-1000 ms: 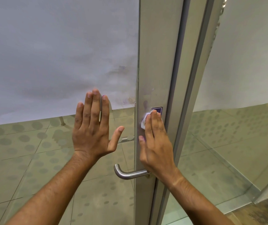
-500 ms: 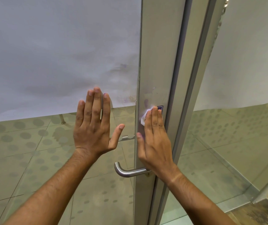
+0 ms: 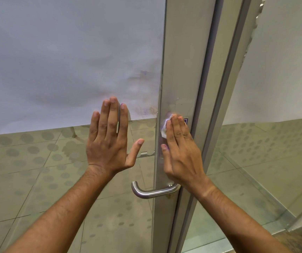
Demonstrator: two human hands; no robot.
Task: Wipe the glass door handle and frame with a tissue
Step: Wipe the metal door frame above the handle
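A brushed-metal door frame runs upright through the middle of the head view. A curved steel lever handle juts left from it low down. My right hand lies flat on the frame above the handle, its straight fingers pressing a small white tissue against the metal; the tissue shows only at the fingers' left edge. My left hand is spread flat against the glass pane, fingers up, to the left of the frame.
The upper glass is frosted white with smudges near the frame. A small dark sticker peeks out beside my right fingertips. A second glass panel stands to the right. Dotted tile floor shows through the clear lower glass.
My right hand has slid the tissue up the frame, now covering most of the dark sticker. My left hand has stayed flat on the glass.
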